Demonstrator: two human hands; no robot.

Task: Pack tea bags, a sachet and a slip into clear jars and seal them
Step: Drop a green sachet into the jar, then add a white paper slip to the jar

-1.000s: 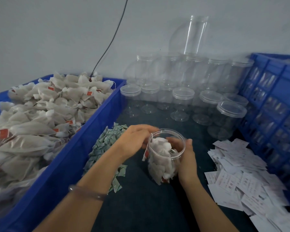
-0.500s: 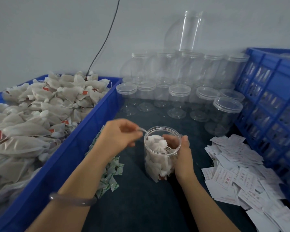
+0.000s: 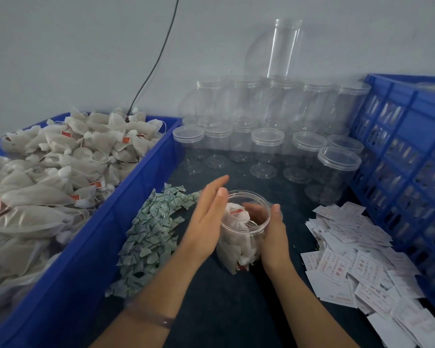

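Dark table (image 3: 236, 312), lidless jar (image 3: 246, 249) of tea bags (image 3: 232, 219)

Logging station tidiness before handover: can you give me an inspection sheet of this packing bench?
Surface: dark cloth-covered table.
Job's things: open clear plastic jar holding white tea bags; blue plastic bin of more, left; green-printed sachet pile; white paper slips right; lidded clear jars behind.
Clutter: nothing seen.
Grippers: left hand flat, fingers straight, beside the jar; right hand grips it.
Cables: black cable down the grey wall.
Surroundings: blue lattice crate right.
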